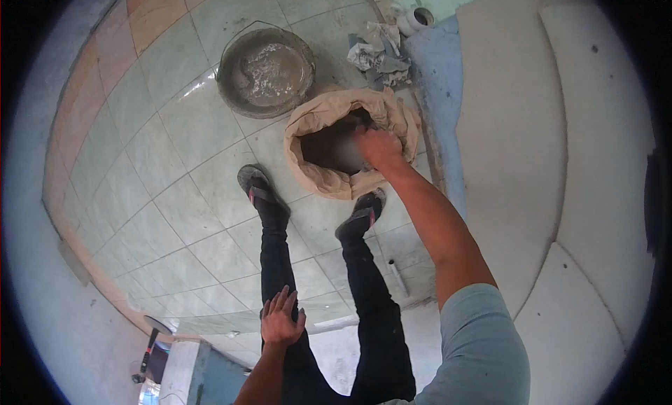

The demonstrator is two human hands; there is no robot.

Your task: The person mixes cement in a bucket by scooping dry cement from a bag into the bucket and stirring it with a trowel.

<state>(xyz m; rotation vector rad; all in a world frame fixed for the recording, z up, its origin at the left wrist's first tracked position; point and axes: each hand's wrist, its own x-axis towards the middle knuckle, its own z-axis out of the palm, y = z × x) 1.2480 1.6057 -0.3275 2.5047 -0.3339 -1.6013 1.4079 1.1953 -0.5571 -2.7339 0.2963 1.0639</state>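
Observation:
A brown paper sack (pixel 318 179) with its rim rolled down stands open on the tiled floor. My right hand (pixel 378 147) reaches in over the sack's right side, its fingers bent over the opening; what they hold, if anything, is blurred. The sack's inside is dark, with a greyish blur near the fingers. My left hand (pixel 283 321) rests on my left thigh with its fingers spread and nothing in it. Up and to the left of the sack, close beside it, sits a round bucket (pixel 225 90) holding wet grey mix (pixel 269 72).
Crumpled paper (pixel 378 55) and a white pipe piece (pixel 416 20) lie beyond the sack. A blue strip (pixel 444 104) and a pale wall (pixel 514 125) run along the right. My sandalled feet stand near the sack. A small tube (pixel 398 277) lies behind my right foot.

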